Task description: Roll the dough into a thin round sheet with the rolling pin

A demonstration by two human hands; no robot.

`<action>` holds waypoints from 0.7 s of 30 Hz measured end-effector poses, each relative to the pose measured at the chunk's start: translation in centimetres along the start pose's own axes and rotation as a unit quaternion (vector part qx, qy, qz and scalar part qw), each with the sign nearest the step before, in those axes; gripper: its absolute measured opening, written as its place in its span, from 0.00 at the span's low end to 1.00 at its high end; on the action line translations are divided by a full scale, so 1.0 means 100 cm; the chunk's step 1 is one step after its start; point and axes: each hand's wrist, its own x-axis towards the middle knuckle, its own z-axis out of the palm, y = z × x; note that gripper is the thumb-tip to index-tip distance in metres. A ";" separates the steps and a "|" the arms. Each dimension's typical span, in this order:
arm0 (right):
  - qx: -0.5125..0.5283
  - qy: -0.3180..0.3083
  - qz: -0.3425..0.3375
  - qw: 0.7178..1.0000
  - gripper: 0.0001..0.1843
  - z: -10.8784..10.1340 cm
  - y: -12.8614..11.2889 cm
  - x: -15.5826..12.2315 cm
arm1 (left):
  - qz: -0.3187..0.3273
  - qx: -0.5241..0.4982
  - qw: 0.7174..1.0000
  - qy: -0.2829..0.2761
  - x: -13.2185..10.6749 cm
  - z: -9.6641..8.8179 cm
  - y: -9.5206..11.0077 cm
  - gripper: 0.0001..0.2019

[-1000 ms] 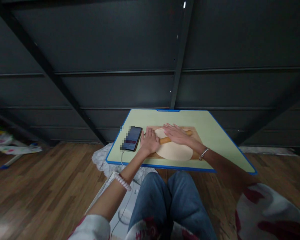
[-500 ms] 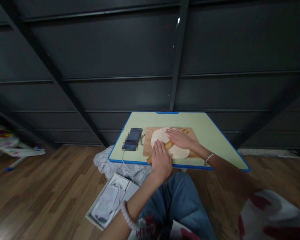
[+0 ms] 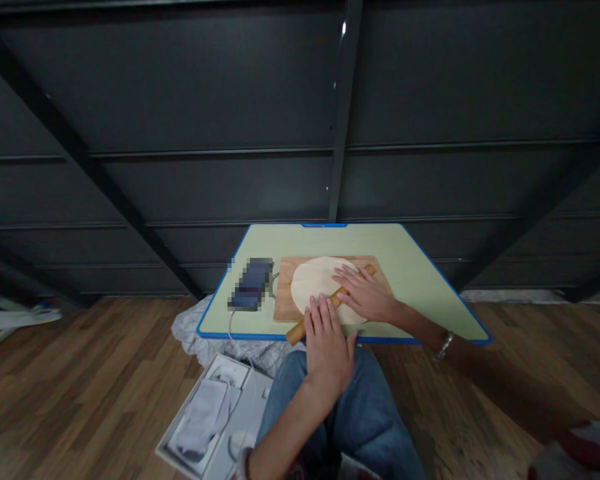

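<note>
A flat, pale sheet of dough (image 3: 310, 283) lies on a wooden board (image 3: 283, 303) with a handle loop at its left side. Slantwise across the dough rests a wooden rolling pin (image 3: 296, 333), its lower left end jutting past the board's near edge. My left hand (image 3: 329, 343) lies with outstretched fingers on the lower part of the pin. Farther up, my right hand (image 3: 367, 293) is spread flat over the pin's upper part, palm down. Both hands press on the pin from above without wrapping around it, and they cover its middle stretches.
The board sits on a light green folding table (image 3: 420, 293) with a blue rim. Left of the board is a pixelated phone-like device (image 3: 253, 285) with a white cable. An open box (image 3: 205, 417) of papers and crumpled plastic (image 3: 193, 330) lie on the floor. A dark panelled wall (image 3: 230, 87) rises behind.
The rolling pin and both hands have moved nearer to me over the dough, and the left hand now sits lower. More of the dough's far side shows. The view has shifted slightly right.
</note>
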 end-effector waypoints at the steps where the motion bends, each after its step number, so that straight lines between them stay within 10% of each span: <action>1: -0.007 -0.001 0.016 1.000 0.30 0.000 -0.004 0.005 | -0.006 0.003 1.000 -0.001 0.006 0.000 -0.003 0.33; 21: 0.110 -0.087 0.275 0.951 0.24 0.030 0.008 0.157 | -0.106 -0.008 0.991 -0.086 0.162 0.014 -0.101 0.23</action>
